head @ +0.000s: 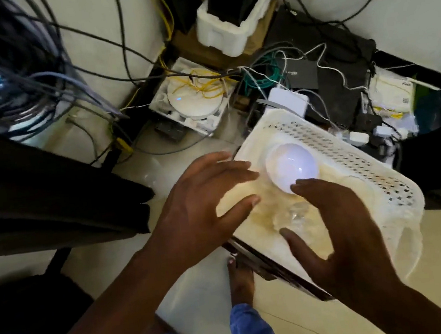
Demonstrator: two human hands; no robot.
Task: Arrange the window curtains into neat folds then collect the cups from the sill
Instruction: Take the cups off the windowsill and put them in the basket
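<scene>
A cream plastic basket (pixel 351 149) with a perforated wall stands in the middle of the head view. Inside it lies a white round cup (pixel 291 167), and beside that a crumpled clear plastic cup (pixel 293 214). My left hand (pixel 202 208) hovers over the basket's left end with spread fingers, holding nothing. My right hand (pixel 343 237) is spread over the basket's near side, its index fingertip at the white cup's edge; I cannot tell if it touches. A dark curtain (pixel 49 195) hangs in folds at the left.
A thick bundle of cables (pixel 4 69) hangs at the upper left. Behind the basket lie a round white router (pixel 196 100), a foam block (pixel 234 22), black boxes (pixel 438 166) and tangled wires. My bare foot (pixel 241 279) stands on the tiled floor below the basket.
</scene>
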